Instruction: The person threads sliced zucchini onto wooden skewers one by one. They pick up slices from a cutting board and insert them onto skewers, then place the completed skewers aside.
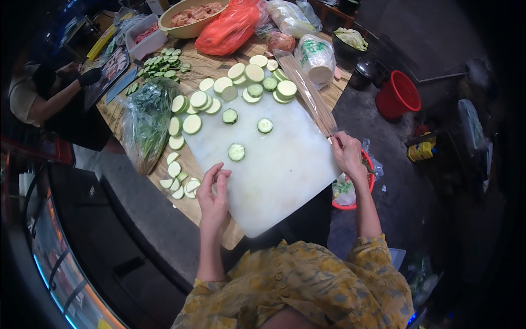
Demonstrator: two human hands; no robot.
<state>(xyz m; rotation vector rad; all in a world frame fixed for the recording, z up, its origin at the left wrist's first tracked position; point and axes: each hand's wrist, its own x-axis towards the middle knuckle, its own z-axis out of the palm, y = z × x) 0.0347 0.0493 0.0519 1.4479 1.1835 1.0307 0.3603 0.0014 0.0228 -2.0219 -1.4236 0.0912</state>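
A white plastic cutting board [271, 172] lies on the wooden table. Over its lower left edge is my left hand [212, 195], fingers apart and slightly curled, holding nothing. My right hand [347, 152] is at the board's right edge, its fingertips at the lower end of a plastic bag of thin wooden skewers [306, 90]; whether they grip the bag I cannot tell. A few cucumber slices [236, 151] lie on the board. Around its far and left edges are many pale round zucchini slices [192, 124], some stacked, with cut pieces [174, 169] on the wood at the left.
A bag of leafy greens [148, 123] lies left. Farther back are a red plastic bag [228, 31], a meat basin [172, 28] and wrapped white cups [316, 57]. Red buckets [397, 96] stand on the floor at right. A co-worker's gloved hand [89, 77] is at far left.
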